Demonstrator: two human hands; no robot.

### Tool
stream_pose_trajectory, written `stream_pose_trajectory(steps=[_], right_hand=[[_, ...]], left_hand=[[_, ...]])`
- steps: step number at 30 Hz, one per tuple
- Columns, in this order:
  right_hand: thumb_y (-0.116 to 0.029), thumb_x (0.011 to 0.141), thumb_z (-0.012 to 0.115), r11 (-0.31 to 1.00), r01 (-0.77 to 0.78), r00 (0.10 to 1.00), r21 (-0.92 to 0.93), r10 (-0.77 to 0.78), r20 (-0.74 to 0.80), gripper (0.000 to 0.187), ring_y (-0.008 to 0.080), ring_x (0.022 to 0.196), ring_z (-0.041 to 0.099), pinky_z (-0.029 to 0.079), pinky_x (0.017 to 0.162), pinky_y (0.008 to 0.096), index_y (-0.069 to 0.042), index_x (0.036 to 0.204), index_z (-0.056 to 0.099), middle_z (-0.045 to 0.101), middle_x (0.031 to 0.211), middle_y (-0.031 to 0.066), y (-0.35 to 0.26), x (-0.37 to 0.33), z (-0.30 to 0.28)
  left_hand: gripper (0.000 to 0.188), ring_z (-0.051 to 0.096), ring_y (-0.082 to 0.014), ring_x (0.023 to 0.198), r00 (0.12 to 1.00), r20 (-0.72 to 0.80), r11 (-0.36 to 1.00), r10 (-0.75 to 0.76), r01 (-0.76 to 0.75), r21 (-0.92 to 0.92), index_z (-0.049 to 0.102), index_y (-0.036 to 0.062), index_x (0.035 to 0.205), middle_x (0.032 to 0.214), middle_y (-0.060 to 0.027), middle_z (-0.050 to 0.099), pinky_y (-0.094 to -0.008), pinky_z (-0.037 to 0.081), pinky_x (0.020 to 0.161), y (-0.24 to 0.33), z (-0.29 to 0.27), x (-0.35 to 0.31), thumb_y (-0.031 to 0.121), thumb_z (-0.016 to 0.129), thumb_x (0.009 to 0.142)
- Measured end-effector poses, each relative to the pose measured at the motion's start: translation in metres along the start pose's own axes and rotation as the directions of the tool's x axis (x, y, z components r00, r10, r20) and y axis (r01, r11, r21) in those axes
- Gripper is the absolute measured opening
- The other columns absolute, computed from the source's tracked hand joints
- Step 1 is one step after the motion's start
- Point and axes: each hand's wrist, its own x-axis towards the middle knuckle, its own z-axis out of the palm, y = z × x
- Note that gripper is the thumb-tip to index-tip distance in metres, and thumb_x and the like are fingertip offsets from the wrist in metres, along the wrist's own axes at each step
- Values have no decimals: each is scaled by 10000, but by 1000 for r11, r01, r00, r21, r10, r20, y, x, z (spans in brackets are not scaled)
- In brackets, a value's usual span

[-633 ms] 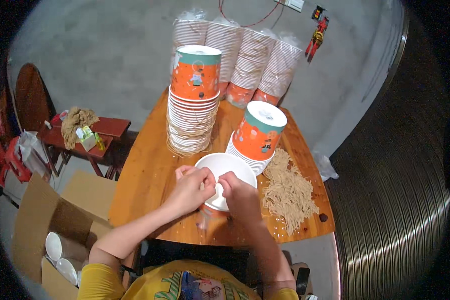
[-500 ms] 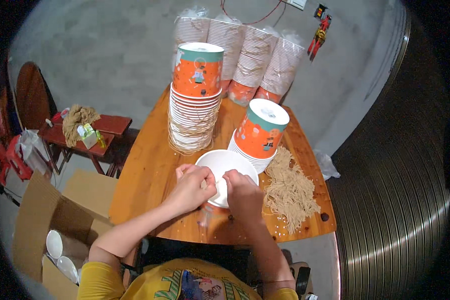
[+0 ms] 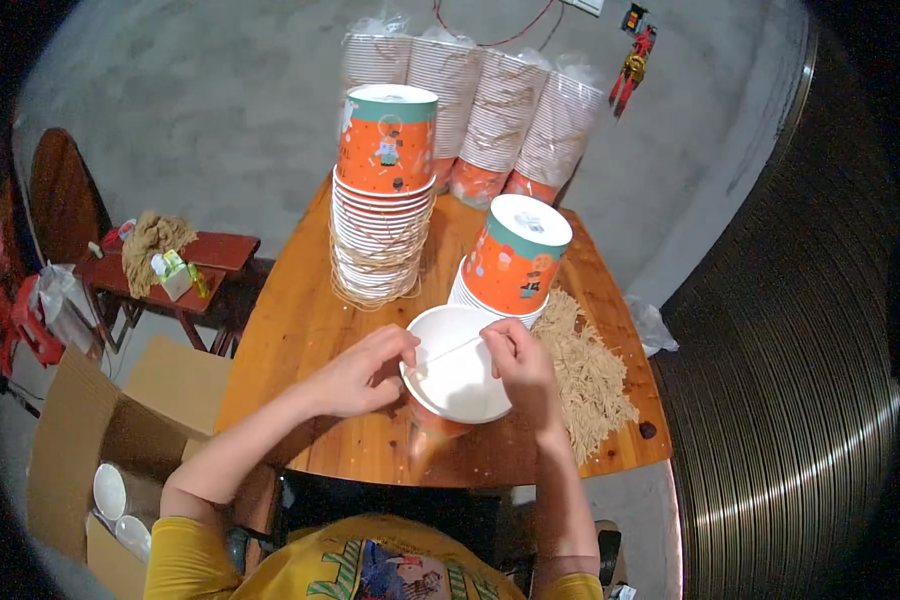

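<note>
A white paper bucket [image 3: 440, 400] with an orange outside stands, mouth up, near the front of the table. A thin pale string [image 3: 452, 352] stretches across its mouth between my two hands. At the bucket's left rim my left hand [image 3: 362, 372] pinches one end, with the thumb apart below. On the right side, my right hand [image 3: 523, 370] is closed on the other end above the rim. Right of the bucket lies a heap of loose beige strings [image 3: 592, 390]. Behind it is a short upside-down stack of orange and green paper buckets [image 3: 515, 262].
A taller bucket stack [image 3: 385, 140], with strings looped round its rims, stands at the back left. Several plastic-wrapped stacks [image 3: 500, 120] rise behind on the wooden table [image 3: 300, 300]. An open carton [image 3: 75, 420] sits lower left, beside a red bench [image 3: 225, 248]. A ribbed shutter [image 3: 790, 400] curves along the right.
My hands have moved apart, from close together over the bucket's mouth to its opposite sides. The string now shows stretched between them. The bucket appears slightly shifted right and nearer.
</note>
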Motion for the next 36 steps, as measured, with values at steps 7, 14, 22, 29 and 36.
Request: stream_pose_trajectory(steps=[7, 14, 22, 29, 36], right_hand=[[-88, 913, 490, 423, -270, 960, 865, 192, 205, 189, 84, 549, 509, 390, 453, 191, -12, 1075, 548, 609, 803, 69, 8, -3, -53], [11, 910, 459, 107, -92, 991, 990, 102, 81, 246, 157, 926, 631, 556, 774, 240, -46, 1143, 513, 608, 1104, 111, 35, -32, -81], [-51, 866, 578, 522, -69, 980, 850, 194, -39, 195, 150, 838, 638, 535, 708, 248, -39, 1061, 570, 644, 994, 86, 28, -56, -83], [-72, 669, 713, 750, 369, 846, -549, -515, -134, 186, 226, 999, 454, 336, 876, 361, -153, 832, 671, 545, 1100, 30, -45, -60, -30], [-100, 751, 663, 889, 300, 914, -347, -372, -163, 100, 224, 1008, 464, 348, 892, 339, -105, 849, 687, 575, 1128, 67, -14, -54, -43]], left_hand=[[177, 414, -347, 1218, 930, 232, 823, 286, -362, 438, 556, 54, 924, 1157, -151, 467, -406, 426, 955, 10, -14, 8, 61, 630, 763], [255, 430, -343, 1227, 993, 92, 844, 77, -114, 524, 594, 107, 924, 1184, -129, 503, -425, 422, 965, -8, -45, 14, 7, 622, 691], [277, 530, -259, 1090, 976, -24, 797, 217, -162, 581, 567, 14, 1049, 1148, -144, 506, -349, 435, 909, 3, -47, 21, -21, 526, 778], [443, 487, -80, 954, 952, 180, 764, -249, 307, -567, 397, 45, 1260, 1082, -28, 509, -246, 421, 869, 84, 55, 42, 125, 599, 873], [281, 426, -68, 628, 880, 253, 653, -403, 470, -594, 466, 9, 1200, 680, 34, 423, -228, 445, 683, 85, 60, 47, 185, 424, 985]])
